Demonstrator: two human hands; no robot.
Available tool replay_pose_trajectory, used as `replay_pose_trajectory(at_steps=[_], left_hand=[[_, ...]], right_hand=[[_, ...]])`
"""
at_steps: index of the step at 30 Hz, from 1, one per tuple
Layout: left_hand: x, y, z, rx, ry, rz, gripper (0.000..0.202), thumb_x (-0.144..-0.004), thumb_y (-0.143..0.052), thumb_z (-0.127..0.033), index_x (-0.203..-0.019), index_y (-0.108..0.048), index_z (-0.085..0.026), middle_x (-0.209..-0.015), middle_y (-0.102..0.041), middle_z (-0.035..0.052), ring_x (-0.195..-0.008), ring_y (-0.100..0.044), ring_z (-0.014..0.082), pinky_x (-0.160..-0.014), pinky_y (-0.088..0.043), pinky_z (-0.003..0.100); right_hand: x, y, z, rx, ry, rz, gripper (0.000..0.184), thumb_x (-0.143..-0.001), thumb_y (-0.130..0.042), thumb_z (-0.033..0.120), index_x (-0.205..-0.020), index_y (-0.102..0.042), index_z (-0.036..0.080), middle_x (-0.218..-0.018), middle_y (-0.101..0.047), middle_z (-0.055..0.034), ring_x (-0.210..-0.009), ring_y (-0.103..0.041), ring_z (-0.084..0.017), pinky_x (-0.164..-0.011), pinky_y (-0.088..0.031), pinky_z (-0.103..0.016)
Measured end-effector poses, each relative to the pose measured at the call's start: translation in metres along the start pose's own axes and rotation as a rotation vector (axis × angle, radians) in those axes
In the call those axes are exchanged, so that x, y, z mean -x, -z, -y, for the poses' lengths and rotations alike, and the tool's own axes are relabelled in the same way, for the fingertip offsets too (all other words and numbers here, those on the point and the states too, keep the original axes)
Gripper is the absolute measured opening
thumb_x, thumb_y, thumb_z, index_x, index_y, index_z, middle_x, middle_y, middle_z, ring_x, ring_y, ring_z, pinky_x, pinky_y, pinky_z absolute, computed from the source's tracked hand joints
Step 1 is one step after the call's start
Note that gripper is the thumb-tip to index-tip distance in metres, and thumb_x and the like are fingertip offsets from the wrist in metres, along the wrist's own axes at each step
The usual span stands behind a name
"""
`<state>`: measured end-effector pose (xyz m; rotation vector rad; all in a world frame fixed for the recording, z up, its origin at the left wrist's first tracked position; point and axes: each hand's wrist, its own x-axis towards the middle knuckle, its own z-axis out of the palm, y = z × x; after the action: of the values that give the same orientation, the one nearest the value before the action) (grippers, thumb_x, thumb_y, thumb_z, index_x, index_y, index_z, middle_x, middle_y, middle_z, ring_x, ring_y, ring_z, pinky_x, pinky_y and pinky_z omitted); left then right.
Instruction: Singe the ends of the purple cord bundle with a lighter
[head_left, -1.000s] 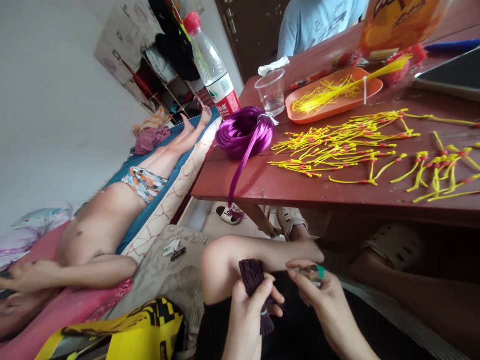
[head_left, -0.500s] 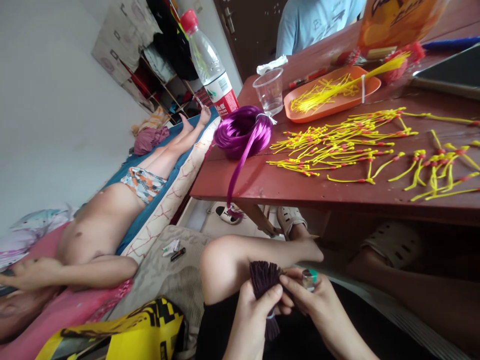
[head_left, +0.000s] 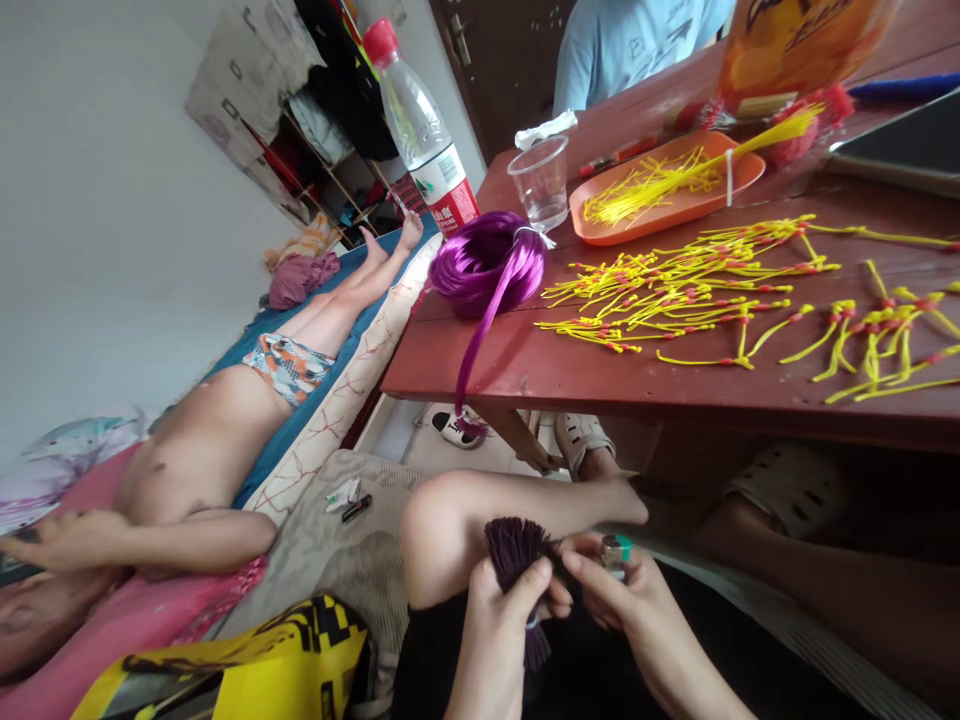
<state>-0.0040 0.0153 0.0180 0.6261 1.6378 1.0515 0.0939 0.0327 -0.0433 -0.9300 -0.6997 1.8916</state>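
My left hand (head_left: 514, 610) is closed round a bundle of dark purple cords (head_left: 517, 548), whose cut ends fan out above the thumb. A pale tie binds the bundle lower down, and its other end hangs below my fist. Close by on the right, my right hand (head_left: 619, 590) has thumb and forefinger pinched near the bundle's edge; whether a strand lies between them is too small to tell. In that hand's curled fingers sits a small lighter (head_left: 616, 552) with a metal top and a green part. Both hands are above my lap.
On the red table (head_left: 465, 360) lie knotted yellow cords (head_left: 675, 290), a purple cord coil (head_left: 487, 262), an orange tray (head_left: 600, 235), a plastic cup (head_left: 541, 185) and a bottle (head_left: 424, 130). A person (head_left: 210, 430) lies on a bed at left; another sits across the table.
My left hand and the cord bundle have shifted slightly left, widening the gap to my right hand. The right hand stays almost in place, still holding the lighter.
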Motion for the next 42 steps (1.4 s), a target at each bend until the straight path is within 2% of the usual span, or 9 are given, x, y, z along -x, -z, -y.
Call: replay_pose_trajectory(at_steps=[2, 5, 9, 13, 16, 24, 31, 35, 42], left_hand=[[0.0, 0.0, -0.002, -0.006, -0.003, -0.008, 0.011, -0.069, -0.06, -0.019, -0.06, -0.059, -0.012, -0.051, -0.06, 0.0007, -0.048, -0.053, 0.0105, -0.052, -0.042, 0.021], [0.0, -0.001, -0.004, -0.015, -0.005, 0.005, 0.012, -0.069, -0.06, -0.018, -0.059, -0.058, -0.012, -0.051, -0.06, 0.0009, -0.047, -0.052, 0.0104, -0.051, -0.042, 0.022], [-0.001, 0.002, -0.003, -0.01, -0.007, 0.062, 0.012, -0.069, -0.06, -0.018, -0.059, -0.059, -0.011, -0.049, -0.058, 0.0007, -0.046, -0.051, 0.0104, -0.05, -0.041, 0.022], [-0.003, 0.007, 0.003, 0.004, -0.006, 0.131, 0.011, -0.069, -0.06, -0.018, -0.062, -0.059, -0.01, -0.05, -0.057, 0.0008, -0.047, -0.051, 0.0104, -0.049, -0.041, 0.022], [-0.006, 0.009, 0.006, 0.005, -0.007, 0.14, 0.01, -0.068, -0.061, -0.018, -0.063, -0.06, -0.01, -0.049, -0.057, 0.0005, -0.047, -0.051, 0.0102, -0.049, -0.04, 0.022], [-0.007, 0.006, 0.007, 0.019, 0.021, 0.149, 0.01, -0.067, -0.063, -0.019, -0.063, -0.061, -0.01, -0.049, -0.058, 0.0007, -0.046, -0.051, 0.0102, -0.049, -0.041, 0.022], [-0.001, 0.001, -0.001, 0.045, 0.065, 0.096, 0.015, -0.056, -0.072, -0.022, -0.063, -0.067, -0.009, -0.052, -0.062, 0.0036, -0.049, -0.054, 0.0131, -0.05, -0.043, 0.024], [0.002, 0.001, -0.002, 0.056, 0.084, 0.055, 0.022, -0.056, -0.072, -0.027, -0.073, -0.069, -0.013, -0.063, -0.066, 0.0052, -0.059, -0.059, 0.0174, -0.053, -0.046, 0.026], [0.003, 0.001, -0.001, 0.068, 0.112, 0.053, 0.018, -0.054, -0.072, -0.025, -0.069, -0.069, -0.014, -0.058, -0.065, 0.0043, -0.059, -0.059, 0.0195, -0.048, -0.046, 0.026]], right_hand=[[-0.002, 0.004, -0.005, -0.038, 0.001, -0.016, 0.034, -0.078, -0.046, 0.046, -0.07, -0.056, 0.014, -0.043, -0.034, 0.0077, -0.039, -0.028, -0.007, -0.038, -0.023, -0.019], [-0.005, 0.008, -0.009, -0.03, -0.031, -0.004, 0.049, -0.084, -0.028, 0.05, -0.06, -0.052, 0.015, -0.041, -0.033, 0.0064, -0.038, -0.029, -0.008, -0.038, -0.023, -0.02], [-0.005, 0.006, -0.004, -0.012, -0.018, 0.047, 0.036, -0.077, -0.048, 0.045, -0.062, -0.055, 0.013, -0.041, -0.032, 0.0078, -0.039, -0.027, -0.007, -0.039, -0.022, -0.019], [-0.002, 0.0, 0.004, -0.075, 0.021, 0.071, 0.022, -0.067, -0.065, 0.034, -0.075, -0.059, 0.015, -0.042, -0.046, 0.0068, -0.038, -0.036, -0.006, -0.039, -0.026, -0.018], [0.0, -0.003, 0.006, -0.091, 0.02, 0.083, 0.017, -0.068, -0.065, 0.031, -0.066, -0.059, 0.015, -0.041, -0.052, 0.0046, -0.038, -0.041, -0.007, -0.038, -0.028, -0.018], [-0.001, -0.005, 0.004, -0.057, 0.036, 0.129, 0.023, -0.073, -0.06, 0.029, -0.056, -0.056, 0.014, -0.041, -0.052, 0.004, -0.039, -0.04, -0.006, -0.039, -0.027, -0.017], [0.0, -0.005, 0.005, -0.016, 0.011, 0.057, 0.024, -0.071, -0.061, 0.034, -0.059, -0.057, 0.013, -0.041, -0.049, 0.0039, -0.039, -0.039, -0.007, -0.038, -0.024, -0.018], [0.0, -0.004, 0.004, 0.015, 0.03, 0.029, 0.028, -0.072, -0.059, 0.036, -0.058, -0.057, 0.012, -0.043, -0.045, 0.0044, -0.039, -0.033, -0.006, -0.038, -0.023, -0.019], [-0.003, -0.003, 0.002, -0.012, 0.014, -0.024, 0.029, -0.067, -0.063, 0.039, -0.059, -0.059, 0.011, -0.039, -0.042, 0.0055, -0.037, -0.027, -0.005, -0.036, -0.021, -0.018]])
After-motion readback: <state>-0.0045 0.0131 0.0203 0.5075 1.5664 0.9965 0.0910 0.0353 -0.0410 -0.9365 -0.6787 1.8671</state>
